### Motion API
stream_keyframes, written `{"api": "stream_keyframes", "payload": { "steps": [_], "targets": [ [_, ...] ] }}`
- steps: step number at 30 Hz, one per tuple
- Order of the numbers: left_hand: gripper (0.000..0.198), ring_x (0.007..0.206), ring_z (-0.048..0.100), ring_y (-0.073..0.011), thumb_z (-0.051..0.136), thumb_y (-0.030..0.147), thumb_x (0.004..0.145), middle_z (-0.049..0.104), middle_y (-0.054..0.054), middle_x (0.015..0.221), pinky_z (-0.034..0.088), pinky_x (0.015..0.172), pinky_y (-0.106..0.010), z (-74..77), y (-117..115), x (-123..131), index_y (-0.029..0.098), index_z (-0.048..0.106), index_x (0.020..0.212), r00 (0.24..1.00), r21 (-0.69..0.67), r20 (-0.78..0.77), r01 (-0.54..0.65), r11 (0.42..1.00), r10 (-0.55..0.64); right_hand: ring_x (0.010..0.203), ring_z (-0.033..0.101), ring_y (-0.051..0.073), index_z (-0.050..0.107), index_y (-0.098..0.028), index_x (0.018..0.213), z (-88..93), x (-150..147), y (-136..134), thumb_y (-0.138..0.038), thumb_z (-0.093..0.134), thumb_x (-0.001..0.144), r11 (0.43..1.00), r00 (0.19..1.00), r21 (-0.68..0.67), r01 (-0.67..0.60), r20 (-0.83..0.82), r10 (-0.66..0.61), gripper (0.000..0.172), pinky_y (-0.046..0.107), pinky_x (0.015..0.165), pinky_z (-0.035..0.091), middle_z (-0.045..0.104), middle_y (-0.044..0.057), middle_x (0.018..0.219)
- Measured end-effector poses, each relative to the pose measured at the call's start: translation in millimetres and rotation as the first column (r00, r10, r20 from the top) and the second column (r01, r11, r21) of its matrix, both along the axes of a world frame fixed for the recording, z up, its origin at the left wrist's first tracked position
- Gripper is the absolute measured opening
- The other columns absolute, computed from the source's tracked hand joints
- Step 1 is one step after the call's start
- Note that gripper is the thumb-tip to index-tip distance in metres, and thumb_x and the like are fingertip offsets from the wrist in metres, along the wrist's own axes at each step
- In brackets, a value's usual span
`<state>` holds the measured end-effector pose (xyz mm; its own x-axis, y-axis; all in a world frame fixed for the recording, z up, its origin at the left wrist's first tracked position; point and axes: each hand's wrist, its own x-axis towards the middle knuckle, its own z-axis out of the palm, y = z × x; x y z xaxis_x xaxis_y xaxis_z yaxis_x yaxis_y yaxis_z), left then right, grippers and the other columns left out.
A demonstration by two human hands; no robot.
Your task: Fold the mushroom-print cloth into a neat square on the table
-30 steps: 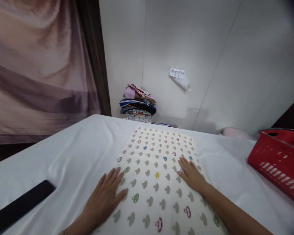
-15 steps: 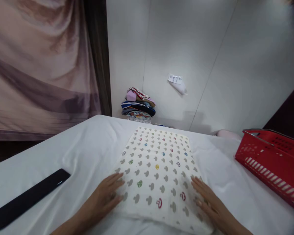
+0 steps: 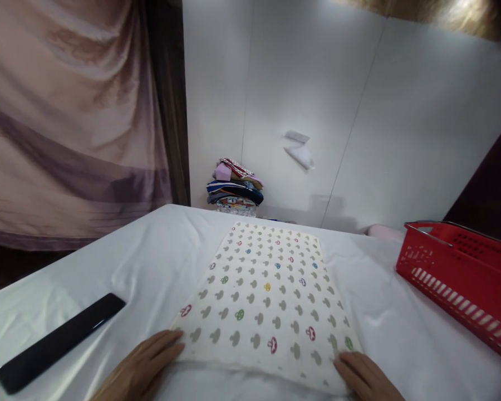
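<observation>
One mushroom-print cloth [image 3: 267, 301] lay spread flat on the white sheet [image 3: 137, 256], its near edge just ahead of me. My left hand [image 3: 144, 362] rested open, palm down, fingertips touching the cloth's near left corner. My right hand [image 3: 365, 376] lay flat and open at the near right corner. A black bar [image 3: 60, 341] lay well off to the left, a red basket [image 3: 455, 278] stood to the right, and a stack of folded clothes [image 3: 235, 189] sat against the wall beyond.
</observation>
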<state>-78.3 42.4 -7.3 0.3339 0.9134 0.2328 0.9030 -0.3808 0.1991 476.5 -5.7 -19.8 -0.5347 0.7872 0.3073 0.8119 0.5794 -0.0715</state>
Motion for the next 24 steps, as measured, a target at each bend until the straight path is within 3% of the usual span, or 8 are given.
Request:
{"api": "stream_keyframes", "payload": {
  "steps": [3,7,12,16,24],
  "targets": [
    [0.05,0.117,0.055,-0.0207,0.046,0.022,0.079,0.055,0.011,0.13,0.047,0.098,-0.035,5.7,3,7,0.048,0.056,0.12,0.997,0.056,-0.061,0.061,0.997,-0.057,0.096,0.066,0.025,0.035,-0.035,0.141,7.1,-10,4,-0.021,0.055,0.083,0.979,0.999,0.201,-0.03,-0.013,0.033,0.063,0.035,0.08,0.058,0.067,0.004,0.114],
    [0.056,0.114,0.057,-0.0209,0.046,0.012,0.073,0.06,0.005,0.126,0.048,0.097,-0.035,15.8,6,17,0.039,0.06,0.12,0.992,0.095,-0.091,0.098,0.991,-0.089,0.099,0.063,0.022,0.047,-0.025,0.135,19.2,-24,-1,-0.009,0.048,0.08,0.966,1.0,0.26,-0.009,-0.011,0.012,0.058,0.034,0.083,0.055,0.066,0.007,0.112],
    [0.061,0.117,0.055,-0.0194,0.041,0.002,0.071,0.06,-0.001,0.126,0.046,0.099,-0.036,29.9,5,26,0.032,0.06,0.121,0.99,0.042,-0.006,0.139,0.989,-0.139,0.102,0.059,0.022,0.052,-0.019,0.127,26.3,-37,-10,0.001,0.041,0.072,0.982,0.999,0.19,-0.013,0.035,0.006,0.061,0.038,0.089,0.05,0.063,0.01,0.112],
    [0.067,0.121,0.051,-0.0186,0.039,-0.001,0.068,0.057,-0.001,0.13,0.043,0.102,-0.035,36.3,6,26,0.03,0.057,0.125,0.981,0.013,-0.02,0.192,0.981,-0.192,0.098,0.059,0.021,0.058,-0.018,0.12,24.0,-43,-6,0.006,0.035,0.067,0.983,0.994,0.166,0.073,0.07,-0.085,0.062,0.038,0.087,0.051,0.064,0.009,0.108],
    [0.051,0.114,0.057,-0.0201,0.038,0.006,0.08,0.061,-0.006,0.125,0.048,0.094,-0.036,29.2,14,16,0.026,0.057,0.123,0.978,0.124,-0.094,0.197,0.973,-0.186,0.094,0.061,0.02,0.058,-0.017,0.118,19.6,-35,4,0.003,0.037,0.064,0.975,0.996,0.207,0.076,0.038,-0.086,0.062,0.035,0.081,0.053,0.066,0.009,0.106]
  ]
}}
